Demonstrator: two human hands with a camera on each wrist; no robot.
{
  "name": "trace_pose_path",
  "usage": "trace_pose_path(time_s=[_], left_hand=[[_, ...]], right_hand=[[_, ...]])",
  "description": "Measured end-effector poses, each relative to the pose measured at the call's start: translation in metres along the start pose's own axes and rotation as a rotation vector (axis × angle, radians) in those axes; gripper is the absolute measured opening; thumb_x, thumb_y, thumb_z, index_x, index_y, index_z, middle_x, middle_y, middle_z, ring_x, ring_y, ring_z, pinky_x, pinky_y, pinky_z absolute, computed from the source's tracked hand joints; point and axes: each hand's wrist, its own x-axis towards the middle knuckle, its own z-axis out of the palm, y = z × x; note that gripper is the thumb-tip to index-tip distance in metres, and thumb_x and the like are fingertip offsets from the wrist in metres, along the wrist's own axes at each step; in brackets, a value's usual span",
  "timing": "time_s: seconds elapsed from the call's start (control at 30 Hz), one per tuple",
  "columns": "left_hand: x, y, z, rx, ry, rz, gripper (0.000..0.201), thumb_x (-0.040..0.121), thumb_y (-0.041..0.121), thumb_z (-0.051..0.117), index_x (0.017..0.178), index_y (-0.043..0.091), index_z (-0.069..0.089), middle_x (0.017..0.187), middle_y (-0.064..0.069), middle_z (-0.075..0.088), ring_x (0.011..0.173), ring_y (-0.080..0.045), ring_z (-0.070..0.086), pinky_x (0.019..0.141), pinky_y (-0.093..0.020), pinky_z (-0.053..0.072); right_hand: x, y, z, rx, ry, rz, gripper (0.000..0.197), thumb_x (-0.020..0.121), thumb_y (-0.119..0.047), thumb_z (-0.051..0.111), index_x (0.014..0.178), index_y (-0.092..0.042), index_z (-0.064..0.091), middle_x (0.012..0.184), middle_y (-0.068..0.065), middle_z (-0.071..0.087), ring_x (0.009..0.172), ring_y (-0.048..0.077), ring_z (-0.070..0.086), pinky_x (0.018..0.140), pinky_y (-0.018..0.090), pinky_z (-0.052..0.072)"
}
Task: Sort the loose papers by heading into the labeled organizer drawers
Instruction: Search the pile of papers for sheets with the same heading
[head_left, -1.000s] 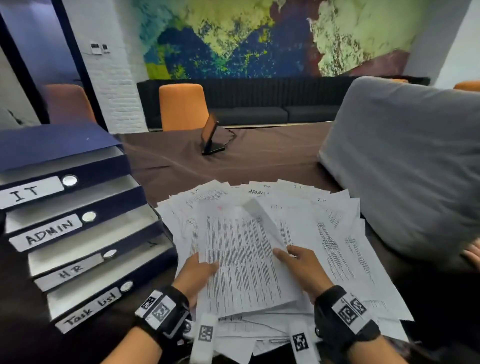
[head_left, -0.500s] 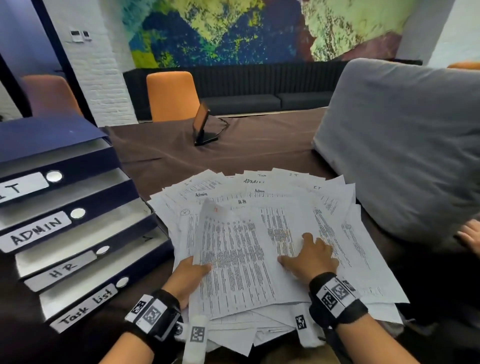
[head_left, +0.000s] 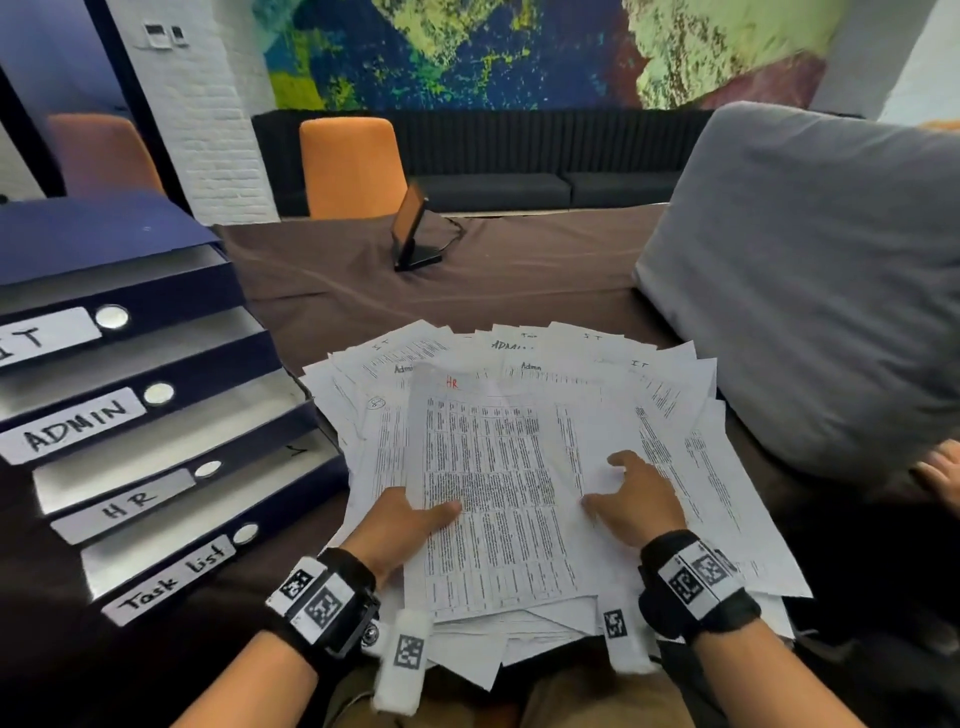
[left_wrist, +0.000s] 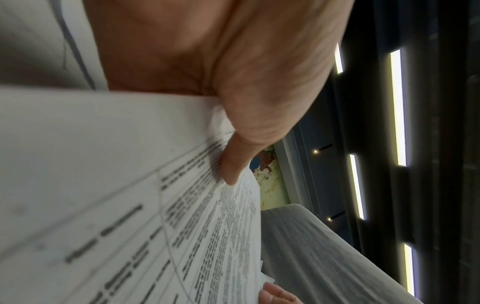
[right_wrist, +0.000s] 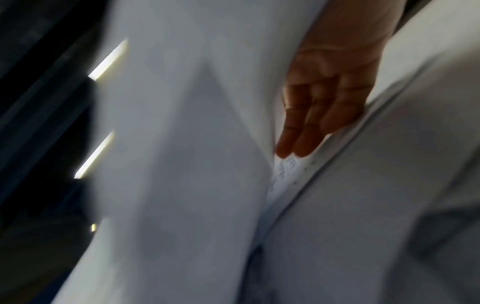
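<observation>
A: Loose papers (head_left: 670, 415) are fanned out in a heap on the brown tablecloth (head_left: 363, 291), centre of the head view. Headings "IT", "Admin" and "ADMIN" can be read along the 12 o'clock edge of the heap.

B: Top sheet?

A: HR sheet (head_left: 493, 493), heading in red at its top left, dense printed table below. It is lifted off the heap at its 9 o'clock edge.

B: Hands?

A: HR sheet is pinched by the left hand (head_left: 400, 525): thumb (left_wrist: 233, 162) is laid on the printed face, the other fingers are hidden underneath. Right hand (head_left: 636, 501) is laid palm-down on the heap at the sheet's 3 o'clock side, fingers (right_wrist: 306, 127) straight and close together, slid in between sheets. Nothing is gripped by it.

B: Organizer?

A: Dark blue organizer (head_left: 119, 239) is seen at 9 o'clock of the heap, four stepped drawers, labelled from the top: "IT" drawer (head_left: 47, 338), "ADMIN" drawer (head_left: 78, 428), "HR" drawer (head_left: 124, 504), "Task list" drawer (head_left: 171, 582). The lowest drawer's corner sits just beside the heap; contact cannot be told.

B: Rest?

A: Grey cushion (head_left: 810, 280) at 3 o'clock, overlapped by paper edges at its base. Small tilted screen on a stand (head_left: 413, 228) at 12 o'clock, well apart. Orange chair (head_left: 350, 166) behind the table.
</observation>
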Motion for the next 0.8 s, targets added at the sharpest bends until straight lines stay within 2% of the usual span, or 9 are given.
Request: trace_pose_path(time_s=[0.07,0.13,0.27,0.37,0.47,0.57,0.67,0.73,0.8], left_hand=[[0.004,-0.003,-0.001,0.019,0.016,0.005,0.073,0.07,0.057,0.083,0.13,0.02,0.062,0.118,0.005,0.073,0.111,-0.018,0.069,0.103,-0.048,0.05],[-0.002,0.002,0.001,0.038,0.028,0.015,0.062,0.074,0.05,0.081,0.126,0.02,0.065,0.116,0.004,0.074,0.11,-0.018,0.069,0.103,-0.048,0.05],[-0.008,0.01,-0.001,0.013,0.072,0.021,0.031,0.089,0.025,0.075,0.118,0.018,0.068,0.107,0.003,0.077,0.098,-0.013,0.073,0.087,-0.033,0.057],[-0.008,0.016,-0.008,-0.027,0.116,0.054,0.029,0.088,0.021,0.075,0.117,0.02,0.069,0.109,0.001,0.076,0.101,-0.016,0.072,0.094,-0.04,0.056],[-0.007,0.016,-0.014,-0.126,0.115,0.045,0.03,0.089,0.015,0.073,0.118,0.016,0.069,0.109,-0.003,0.076,0.102,-0.023,0.073,0.096,-0.046,0.054],[-0.001,0.009,-0.016,-0.215,0.098,-0.012,0.035,0.087,0.005,0.073,0.122,0.01,0.065,0.112,-0.011,0.075,0.1,-0.03,0.074,0.094,-0.053,0.055],[0.006,0.003,-0.014,-0.25,0.174,-0.048,0.056,0.077,0.005,0.082,0.127,0.01,0.058,0.11,-0.011,0.076,0.096,-0.031,0.075,0.091,-0.055,0.057],[0.005,0.003,-0.012,-0.36,0.103,-0.095,0.058,0.078,0.007,0.082,0.131,0.007,0.058,0.114,-0.016,0.074,0.102,-0.037,0.072,0.095,-0.059,0.053],[0.004,0.002,-0.011,-0.442,-0.01,-0.16,0.043,0.087,0.011,0.074,0.127,0.004,0.062,0.119,-0.022,0.07,0.11,-0.042,0.068,0.101,-0.06,0.049]], right_hand=[[0.004,0.001,-0.001,0.298,0.017,0.028,0.055,0.081,-0.014,0.075,0.129,-0.02,0.049,0.129,0.01,0.055,0.112,0.028,0.056,0.094,0.039,0.048],[0.005,-0.001,-0.003,0.515,-0.02,0.077,0.052,0.084,-0.008,0.072,0.129,-0.017,0.047,0.121,0.011,0.056,0.103,0.028,0.059,0.086,0.036,0.049],[0.004,-0.005,-0.004,0.567,-0.159,0.034,0.029,0.092,-0.003,0.054,0.118,-0.012,0.065,0.106,0.013,0.072,0.093,0.037,0.07,0.087,0.053,0.057],[0.004,-0.007,-0.009,0.692,-0.191,0.021,0.031,0.094,-0.001,0.05,0.105,-0.02,0.071,0.1,0.012,0.076,0.094,0.037,0.071,0.089,0.056,0.056],[0.004,-0.003,-0.011,0.839,-0.305,0.023,0.031,0.096,-0.003,0.049,0.115,-0.016,0.07,0.11,0.015,0.074,0.105,0.04,0.068,0.097,0.059,0.05],[-0.002,-0.005,-0.011,0.89,-0.363,0.015,0.026,0.101,-0.019,0.052,0.12,-0.013,0.069,0.111,0.013,0.074,0.11,0.037,0.066,0.099,0.055,0.05],[-0.014,-0.017,-0.012,0.791,-0.426,-0.081,0.029,0.095,-0.036,0.062,0.114,-0.016,0.068,0.1,0.002,0.077,0.093,0.021,0.073,0.082,0.043,0.058],[-0.019,-0.022,-0.01,0.613,-0.389,-0.179,0.03,0.09,-0.026,0.07,0.116,-0.011,0.067,0.092,0.003,0.076,0.083,0.022,0.074,0.082,0.048,0.06],[-0.029,-0.029,-0.009,0.518,-0.352,-0.266,0.017,0.094,-0.017,0.066,0.108,-0.009,0.07,0.087,0.004,0.076,0.077,0.021,0.073,0.083,0.05,0.059]])
